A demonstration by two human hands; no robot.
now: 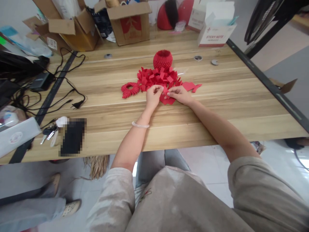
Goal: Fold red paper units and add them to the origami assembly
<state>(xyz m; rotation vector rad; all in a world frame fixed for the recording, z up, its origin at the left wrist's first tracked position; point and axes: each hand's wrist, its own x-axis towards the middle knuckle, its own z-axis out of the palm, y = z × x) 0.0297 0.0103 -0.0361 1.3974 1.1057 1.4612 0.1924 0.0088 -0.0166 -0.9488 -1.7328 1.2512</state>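
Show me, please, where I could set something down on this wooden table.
Bare wood lies between the right forearm and the black right-edge strip, and between the left forearm and black pixelated rectangle. Crowded: around the left hand and right hand, with red folded-paper pieces; leftward, with black power cables; at the back, with brown cardboard boxes.

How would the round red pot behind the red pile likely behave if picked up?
The red pot is probably light, being hollow. Its wall of narrow ridges could deform if squeezed. Its rounded sides might let it roll if tipped.
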